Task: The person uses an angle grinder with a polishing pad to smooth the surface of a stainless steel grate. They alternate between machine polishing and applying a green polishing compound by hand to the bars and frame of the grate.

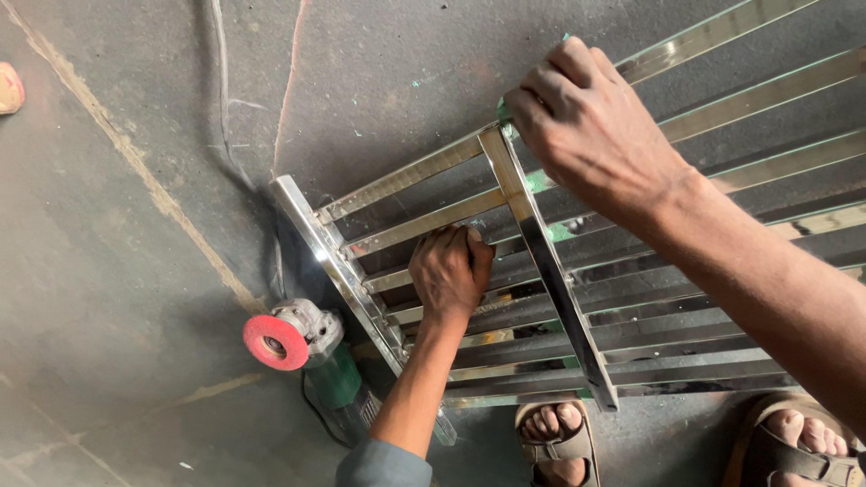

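A steel grille [577,298] made of shiny flat bars lies on the grey concrete floor [117,271], and everything else sits around it. Its long bars run from lower left to upper right, so the long axis points toward the upper right corner of the view, where the grille runs out of sight. One end rail [329,261] closes the grille at its left end, and a cross bar [546,261] runs over the long bars further in, slanting from upper left down to lower right. Small patches of green film cling to a few bars near the cross bar.

The left hand [448,275] reaches up from below the grille and is curled shut around one of the long bars between the end rail and the cross bar. The right hand [591,126] comes in from the right and is clamped over the top of the cross bar where it meets the uppermost long bar. The two hands are apart, one on each side of the cross bar.

Just left of the end rail an angle grinder [316,356] with a green body and a red disc [273,342] rests on the floor, the disc facing away from the grille. Below the grille, two feet in brown sandals [555,437] show at the bottom edge.
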